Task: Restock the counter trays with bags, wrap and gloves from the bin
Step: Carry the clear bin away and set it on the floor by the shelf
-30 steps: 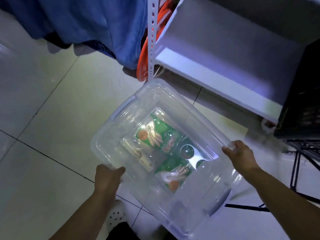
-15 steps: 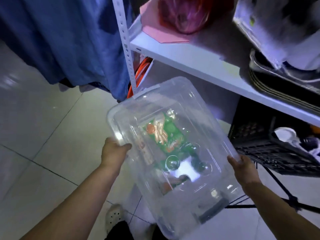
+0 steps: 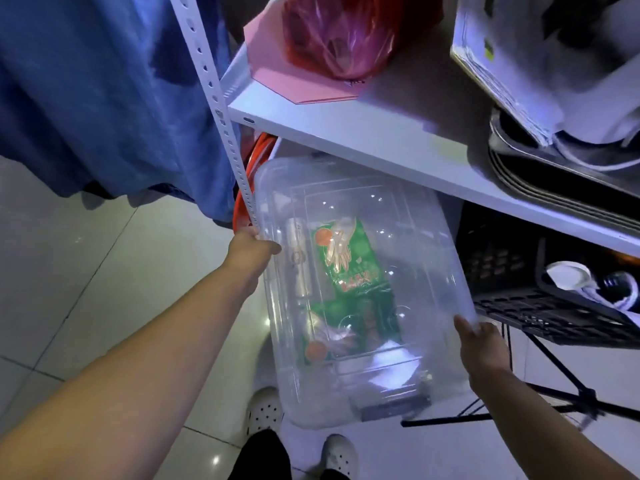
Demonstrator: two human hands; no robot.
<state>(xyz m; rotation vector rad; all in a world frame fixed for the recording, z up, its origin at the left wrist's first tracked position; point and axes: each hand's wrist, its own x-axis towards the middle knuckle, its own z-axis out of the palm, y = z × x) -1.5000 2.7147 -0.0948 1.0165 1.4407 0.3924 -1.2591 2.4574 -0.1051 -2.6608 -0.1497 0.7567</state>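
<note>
I hold a clear plastic bin (image 3: 426, 237) in the air in front of a shelf unit, its far end under the white shelf. My left hand (image 3: 251, 252) grips its left rim. My right hand (image 3: 479, 344) grips its right rim. Through the clear lid I see green packs of gloves (image 3: 346, 258) and a pale roll or box (image 3: 298, 261) beside them; what else lies inside is unclear.
A white shelf (image 3: 363, 133) carries a red bag (image 3: 339, 39), pink paper and stacked pans. Its perforated upright (image 3: 221, 123) stands by my left hand. Blue cloth (image 3: 104, 91) hangs left. A black crate (image 3: 554, 292) sits right. Tiled floor and my shoes (image 3: 265, 410) lie below.
The bin has risen from near the floor and turned lengthwise toward the shelf. Both hands stayed on its rims, and my view has lifted to show the shelf's contents.
</note>
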